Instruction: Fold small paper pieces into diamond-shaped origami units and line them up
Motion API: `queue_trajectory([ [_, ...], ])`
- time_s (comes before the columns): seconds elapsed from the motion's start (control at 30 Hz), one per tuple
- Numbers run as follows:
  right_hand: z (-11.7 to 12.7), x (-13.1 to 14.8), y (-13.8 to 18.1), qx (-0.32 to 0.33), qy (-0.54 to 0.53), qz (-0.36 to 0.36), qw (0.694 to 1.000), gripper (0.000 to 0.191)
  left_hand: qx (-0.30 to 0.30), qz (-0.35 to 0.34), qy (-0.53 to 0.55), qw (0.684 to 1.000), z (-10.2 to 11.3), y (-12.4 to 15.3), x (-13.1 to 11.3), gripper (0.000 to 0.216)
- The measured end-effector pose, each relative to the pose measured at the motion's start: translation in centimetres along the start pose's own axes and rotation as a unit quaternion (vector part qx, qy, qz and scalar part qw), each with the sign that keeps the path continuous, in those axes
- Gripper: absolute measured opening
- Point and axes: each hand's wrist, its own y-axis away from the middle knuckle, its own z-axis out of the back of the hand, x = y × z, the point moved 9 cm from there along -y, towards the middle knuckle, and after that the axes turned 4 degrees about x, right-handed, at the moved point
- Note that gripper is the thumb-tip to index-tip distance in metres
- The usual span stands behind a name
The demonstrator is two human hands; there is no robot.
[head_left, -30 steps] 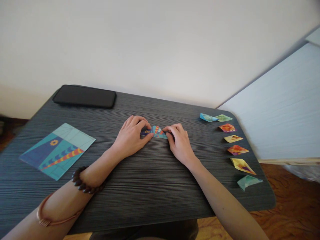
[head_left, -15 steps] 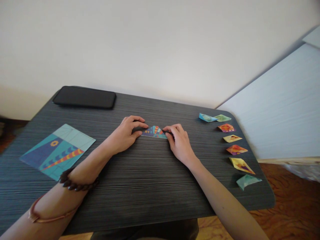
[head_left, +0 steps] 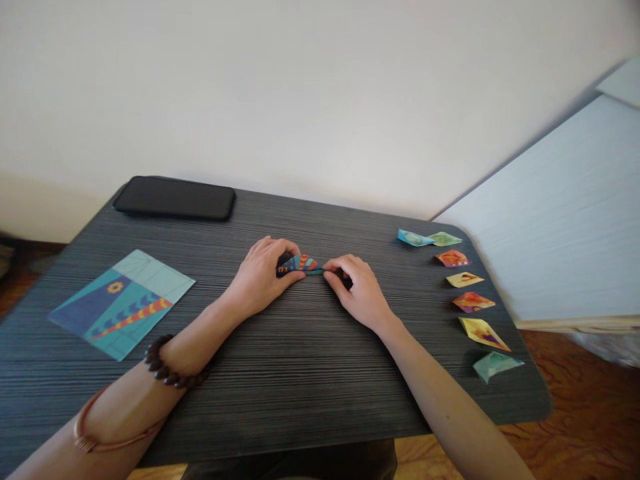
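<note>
A small folded paper piece (head_left: 301,264), blue and teal with orange stripes, lies mid-table between both my hands. My left hand (head_left: 263,275) pinches its left end, fingers curled around it. My right hand (head_left: 356,288) pinches the right end with fingertips pressed together. The paper's near edge is lifted slightly off the dark grey table (head_left: 280,373). A bead bracelet and a copper bangle sit on my left wrist.
A flat patterned paper sheet (head_left: 123,303) lies at the left. A black phone (head_left: 175,198) rests at the far left edge. Several small folded paper pieces (head_left: 470,301) line the right edge. A pale panel (head_left: 565,220) stands to the right.
My left hand slid back onto the paper's left end after drawing away. The paper now looks narrower and folded up. My right hand has shifted slightly left.
</note>
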Motion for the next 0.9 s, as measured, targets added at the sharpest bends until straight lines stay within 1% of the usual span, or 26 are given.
queue_trajectory([
  [0.1, 0.0, 0.1, 0.1, 0.0, -0.023, 0.016, 1.0, 0.011, 0.014, -0.022, 0.033, 0.999, -0.2, 0.0, -0.4, 0.011],
  [0.17, 0.0, 0.0, 0.1, -0.003, -0.03, 0.012, 0.999, 0.012, 0.015, -0.03, 0.049, 0.998, -0.1, 0.0, -0.6, 0.012],
  [0.27, 0.1, -0.1, 0.0, -0.013, -0.048, 0.006, 0.999, 0.01, 0.02, -0.021, 0.083, 0.996, 0.0, 0.0, -0.7, 0.013],
  [0.37, 0.5, -0.1, 0.1, -0.037, -0.07, 0.005, 0.997, 0.007, 0.034, -0.022, 0.114, 0.993, 0.0, 0.1, -0.9, 0.012],
  [0.43, 0.9, -0.2, 0.2, -0.054, -0.08, 0.002, 0.995, 0.007, 0.034, -0.031, 0.116, 0.992, 0.1, 0.1, -1.2, 0.012],
  [0.53, 1.0, 0.0, 0.2, -0.056, -0.097, 0.014, 0.994, 0.008, 0.031, -0.066, 0.089, 0.993, 0.1, 0.3, -1.9, 0.014],
  [0.7, 0.6, 0.8, 0.3, -0.057, -0.109, 0.057, 0.991, 0.007, 0.02, -0.125, 0.011, 0.992, 0.0, 0.8, -3.5, 0.014],
  [0.9, 0.3, 1.5, 0.4, -0.071, -0.127, 0.073, 0.987, 0.004, -0.007, -0.134, -0.032, 0.99, 0.1, 1.2, -4.0, 0.017],
])
